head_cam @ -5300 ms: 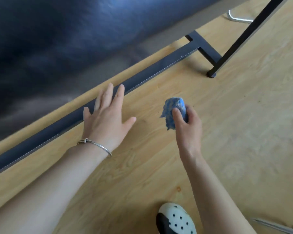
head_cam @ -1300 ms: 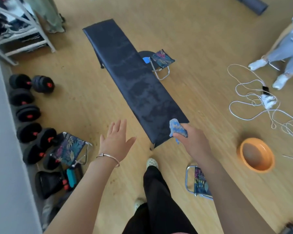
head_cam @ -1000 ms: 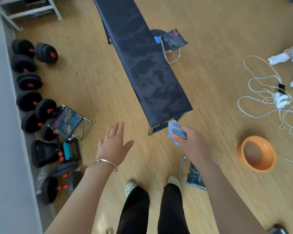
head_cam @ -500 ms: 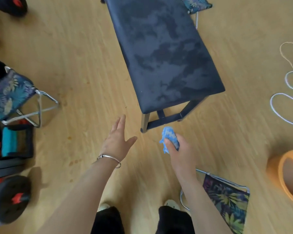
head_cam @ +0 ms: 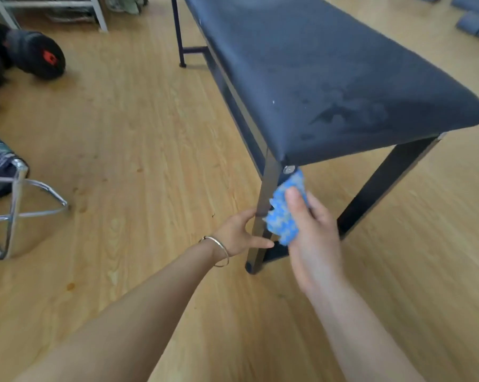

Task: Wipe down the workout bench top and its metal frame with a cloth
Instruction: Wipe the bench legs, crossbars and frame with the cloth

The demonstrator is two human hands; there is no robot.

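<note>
The workout bench (head_cam: 315, 78) has a dark padded top with damp streaks and a dark metal frame. Its near left leg (head_cam: 264, 194) stands right in front of me. My left hand (head_cam: 239, 234) is wrapped around that leg low down, thumb on the near side. My right hand (head_cam: 312, 232) holds a bunched blue cloth (head_cam: 285, 213) pressed against the same leg just below the seat corner. The near right leg (head_cam: 381, 183) slants down to the floor behind my right hand.
A folding stool (head_cam: 9, 188) with chrome legs stands at the left edge. Black dumbbells (head_cam: 34, 53) lie at the far left, with a white rack (head_cam: 95, 9) behind them. Rolled mats (head_cam: 475, 20) lie at the top right. The floor is light wood.
I have dropped down close to the bench's near end. My left hand, free and spread before, now grips the near left leg, and my right hand has brought the cloth onto it.
</note>
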